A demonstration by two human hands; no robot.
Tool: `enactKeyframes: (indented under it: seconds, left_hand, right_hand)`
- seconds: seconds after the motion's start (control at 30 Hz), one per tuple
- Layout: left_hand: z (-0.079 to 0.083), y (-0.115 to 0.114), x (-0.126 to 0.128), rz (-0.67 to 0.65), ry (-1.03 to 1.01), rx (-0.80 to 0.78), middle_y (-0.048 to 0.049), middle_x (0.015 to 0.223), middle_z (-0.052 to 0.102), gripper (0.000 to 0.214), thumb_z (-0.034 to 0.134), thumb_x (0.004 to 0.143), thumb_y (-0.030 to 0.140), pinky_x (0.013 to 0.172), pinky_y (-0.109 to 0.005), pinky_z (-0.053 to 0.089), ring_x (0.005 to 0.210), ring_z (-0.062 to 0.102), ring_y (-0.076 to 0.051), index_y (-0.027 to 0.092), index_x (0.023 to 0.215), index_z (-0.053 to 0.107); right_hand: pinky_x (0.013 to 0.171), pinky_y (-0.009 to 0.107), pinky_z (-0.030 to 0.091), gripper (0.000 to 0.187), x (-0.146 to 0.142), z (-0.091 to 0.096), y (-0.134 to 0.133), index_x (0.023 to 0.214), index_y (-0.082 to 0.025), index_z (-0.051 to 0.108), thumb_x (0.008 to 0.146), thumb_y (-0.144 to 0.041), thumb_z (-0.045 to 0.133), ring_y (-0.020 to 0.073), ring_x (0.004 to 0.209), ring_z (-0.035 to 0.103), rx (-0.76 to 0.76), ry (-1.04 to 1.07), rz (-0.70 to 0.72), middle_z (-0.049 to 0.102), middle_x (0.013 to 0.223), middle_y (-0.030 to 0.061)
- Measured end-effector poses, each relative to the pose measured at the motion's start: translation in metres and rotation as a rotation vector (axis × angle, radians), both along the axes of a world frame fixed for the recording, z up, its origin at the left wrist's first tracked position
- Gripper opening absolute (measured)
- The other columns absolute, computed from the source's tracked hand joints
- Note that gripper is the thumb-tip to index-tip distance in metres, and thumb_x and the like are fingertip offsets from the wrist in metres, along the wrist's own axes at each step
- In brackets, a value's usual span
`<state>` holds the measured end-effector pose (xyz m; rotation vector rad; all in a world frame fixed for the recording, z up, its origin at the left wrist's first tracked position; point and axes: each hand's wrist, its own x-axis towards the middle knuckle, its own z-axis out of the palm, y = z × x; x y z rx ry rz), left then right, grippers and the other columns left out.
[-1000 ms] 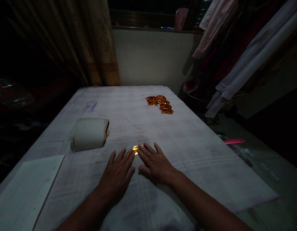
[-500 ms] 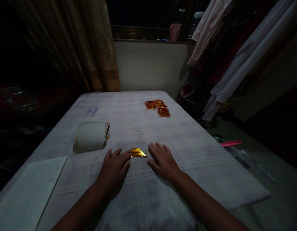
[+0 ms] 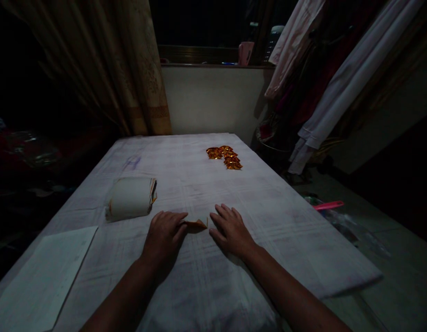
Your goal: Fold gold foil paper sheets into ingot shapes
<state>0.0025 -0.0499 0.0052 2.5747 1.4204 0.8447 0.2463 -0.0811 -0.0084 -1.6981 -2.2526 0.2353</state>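
As the left hand (image 3: 164, 233) curls, thumb and forefinger apparently pinching one end of a folded gold foil (image 3: 196, 225), the right hand (image 3: 232, 230) rests empty, fingers loosely spread, just beside the other end. Flat and bright half a second ago, the foil now tips to show a duller face, suggesting that pressing has given way to turning. Beyond, on the cloth-covered surface (image 3: 180, 168), lie a pale bundle (image 3: 130, 197) and shiny foil pieces (image 3: 232, 160) (clustered far right).

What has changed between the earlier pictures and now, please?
The right hand has moved right, off the gold foil piece. The left hand has shifted to the piece's left end and now pinches it; the piece looks tilted and darker. The foil pile, pale bundle and paper sheet stayed put.
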Motion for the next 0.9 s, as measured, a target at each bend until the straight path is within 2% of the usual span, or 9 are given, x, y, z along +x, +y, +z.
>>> enactKeyframes:
  seconds: [0.2,0.37,0.47,0.57,0.7,0.8,0.9]
  left_hand:
    - [0.011,-0.013,-0.001,-0.095,0.008,-0.052,-0.0063,0.099,0.073,0.022,0.057,0.097,0.032,0.081,-0.041,0.054,0.091,0.067,-0.024,0.026,0.108,0.074]
    - [0.006,-0.017,0.000,-0.141,-0.018,-0.065,-0.0071,0.100,0.072,0.026,0.051,0.096,0.023,0.071,-0.036,0.058,0.086,0.068,-0.021,0.025,0.107,0.074]
    - [0.003,-0.007,-0.002,-0.185,-0.034,-0.044,-0.0104,0.108,0.074,0.028,0.050,0.092,0.018,0.075,-0.038,0.060,0.090,0.071,-0.023,0.022,0.104,0.075]
    - [0.005,0.009,-0.003,-0.224,-0.028,-0.048,-0.0113,0.111,0.075,0.030,0.049,0.091,0.013,0.079,-0.039,0.061,0.094,0.073,-0.025,0.021,0.102,0.075]
    - [0.008,0.024,-0.003,-0.268,-0.016,-0.087,-0.0099,0.109,0.076,0.027,0.048,0.095,0.017,0.082,-0.037,0.061,0.093,0.073,-0.022,0.020,0.102,0.074]
    - [0.007,0.018,-0.002,-0.235,-0.052,-0.095,-0.0089,0.116,0.074,0.026,0.049,0.098,0.021,0.091,-0.038,0.059,0.103,0.071,-0.021,0.021,0.115,0.069]
    - [0.004,-0.001,0.001,-0.180,-0.069,-0.032,-0.0107,0.130,0.068,0.030,0.048,0.100,0.023,0.102,-0.043,0.054,0.119,0.064,-0.024,0.021,0.125,0.063]
  right_hand:
    - [0.117,0.056,0.027,0.040,0.000,-0.004,0.005,0.132,-0.020,0.063,0.093,-0.022,0.055,0.0320,0.145,0.039,0.025,0.030,0.011,0.049,0.152,0.0154]
    - [0.117,0.056,0.027,0.039,-0.006,-0.007,0.011,0.127,-0.022,0.066,0.090,-0.018,0.054,0.0307,0.145,0.038,0.008,0.082,0.030,0.051,0.150,0.0133]
    - [0.116,0.057,0.029,0.040,-0.007,-0.010,0.011,0.125,-0.023,0.066,0.088,-0.016,0.054,0.0301,0.145,0.040,0.024,0.141,0.060,0.053,0.149,0.0133]
    - [0.116,0.055,0.030,0.051,-0.005,-0.015,0.010,0.133,-0.023,0.060,0.083,-0.010,0.053,0.0276,0.142,0.044,0.070,0.201,0.112,0.053,0.150,0.0135]
    - [0.112,0.051,0.037,0.055,-0.002,-0.016,0.011,0.137,-0.025,0.057,0.085,-0.009,0.053,0.0250,0.135,0.052,0.108,0.218,0.209,0.057,0.145,0.0133]
    - [0.104,0.045,0.044,0.051,-0.002,-0.011,0.015,0.138,-0.027,0.057,0.089,-0.014,0.056,0.0236,0.124,0.060,0.141,0.204,0.261,0.065,0.136,0.0104]
    - [0.097,0.040,0.048,0.052,-0.003,-0.007,0.020,0.143,-0.028,0.052,0.092,-0.018,0.057,0.0223,0.116,0.064,0.201,0.161,0.300,0.068,0.131,0.0075]
